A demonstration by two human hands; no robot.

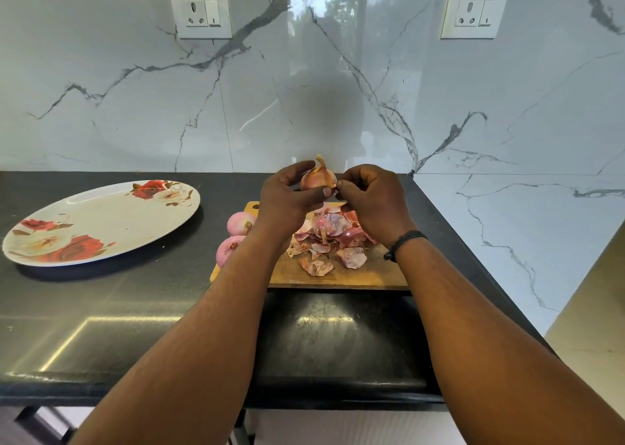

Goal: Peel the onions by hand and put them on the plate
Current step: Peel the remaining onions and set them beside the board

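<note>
**Over the cutting board: third onion mid-peel, plate bare so far**

Above the wooden cutting board (pixel 338 275), both hands work one unpeeled onion (pixel 318 177), stalk tip pointing up. L hand (pixel 287 201) cups it from the left, fingers curled round the far side, thumb across the front. R hand (pixel 372 201) is bunched at the onion's right edge, thumb & forefinger pinching what looks like a flap of dry skin; the pinch point itself is small, so can't be sure how much skin is caught.

Two peeled onions (pixel 236 234) sit at the board's left edge, touching or nearly touching each other, not yet on the plate. Loose skins (pixel 324 241) are piled on the board under the hands. The floral plate (pixel 101 221) lies well apart to the left on the black counter (pixel 135 309), holding no onions.

Risks from here, as I judge it:
- Papery skin may tear into slivers if pulled sideways instead of down from the neck, so more picking.
- Thumb pressure on slick inner layers could let the bulb squirt out & roll off the counter.
- The peeled pair are round & sit at the board's edge; a forearm nudge could send them rolling.
- Skins could ride along to the plate w/ the onions.
</note>
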